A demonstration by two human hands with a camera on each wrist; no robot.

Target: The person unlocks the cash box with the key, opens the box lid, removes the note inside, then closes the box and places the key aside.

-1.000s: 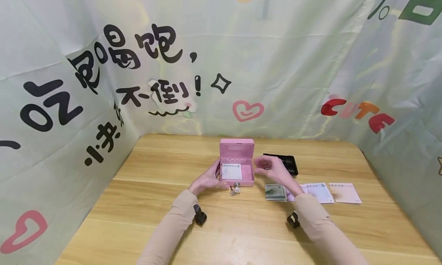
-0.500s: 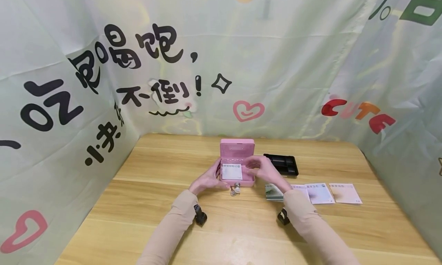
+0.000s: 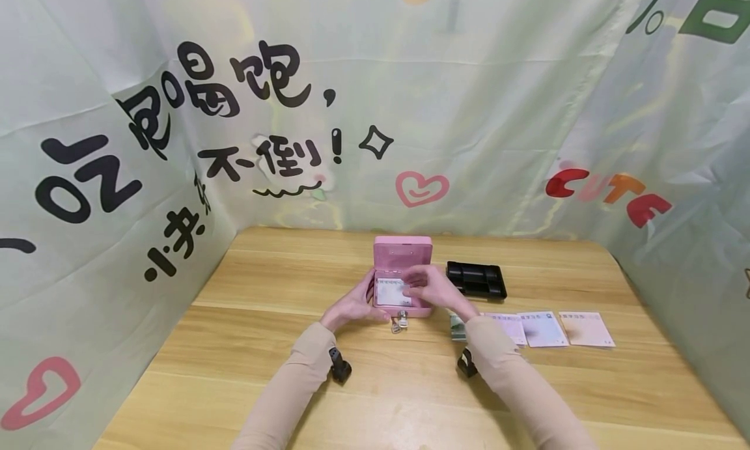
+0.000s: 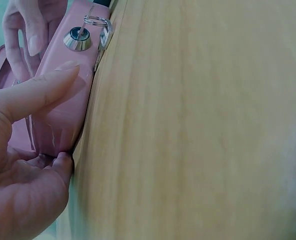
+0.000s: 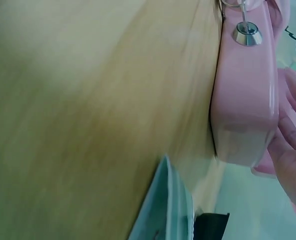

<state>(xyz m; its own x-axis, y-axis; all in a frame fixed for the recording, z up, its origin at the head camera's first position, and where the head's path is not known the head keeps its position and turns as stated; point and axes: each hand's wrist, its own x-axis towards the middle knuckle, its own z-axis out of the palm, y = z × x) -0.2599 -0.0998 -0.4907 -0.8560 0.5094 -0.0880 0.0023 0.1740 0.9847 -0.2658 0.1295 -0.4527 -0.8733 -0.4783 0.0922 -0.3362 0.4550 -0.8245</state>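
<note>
A pink cash box (image 3: 418, 312) stands with its lid (image 3: 403, 253) raised. My left hand (image 3: 353, 303) grips its left side, thumb along the front and fingers at the end wall, as the left wrist view shows. Inside lies a stack of pale banknotes (image 3: 389, 294). Over the box's right part reaches my right hand (image 3: 436, 286), its fingers bent loosely above the notes' right edge and overlapping them. In the left wrist view, the fingers of the right hand (image 4: 32, 30) hang behind the front wall. A key sits in the front lock (image 4: 77, 41), with another key (image 4: 105, 36) on its ring.
A black compartment tray (image 3: 477, 282) lies right of the box. Green notes (image 3: 458, 328), partly behind the right arm, begin a row with purple (image 3: 510, 326), blue (image 3: 543, 329) and peach notes (image 3: 588, 329) on the wooden table (image 3: 398, 391). Printed curtains (image 3: 492, 131) stand behind.
My right hand has moved left, from beside the box to over its inside and the banknotes. More of the black tray and purple notes shows now. The left hand has stayed put.
</note>
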